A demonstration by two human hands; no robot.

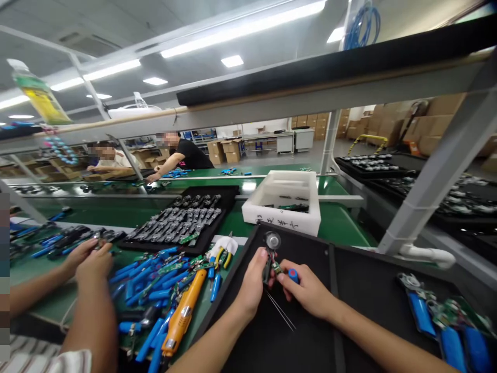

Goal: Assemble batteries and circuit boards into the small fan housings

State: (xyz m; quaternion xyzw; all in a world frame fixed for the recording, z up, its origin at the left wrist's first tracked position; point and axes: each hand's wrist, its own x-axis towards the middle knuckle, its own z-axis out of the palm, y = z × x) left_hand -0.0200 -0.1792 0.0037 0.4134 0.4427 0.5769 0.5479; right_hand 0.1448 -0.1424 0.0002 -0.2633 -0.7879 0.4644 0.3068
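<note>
My left hand (253, 280) is closed around a small dark device housing (267, 267). A round silver disc (273, 240) sits at the housing's upper end. Close beside it, my right hand (306, 291) grips a blue cylindrical battery (293, 275), whose red-marked end faces me. A small green circuit board (276, 267) lies between the fingers of both hands, against the housing. Two thin metal prongs (281, 312) stick out below the hands; which hand holds them I cannot tell. Both hands are above a black tray (306, 342).
Left of the tray lie an orange electric screwdriver (185, 311), yellow-handled pliers (222, 257) and piled blue batteries with boards (155, 277). A white foam box (281, 220) stands behind. More battery assemblies (452, 342) lie at right. A co-worker's hands (91, 259) work at left.
</note>
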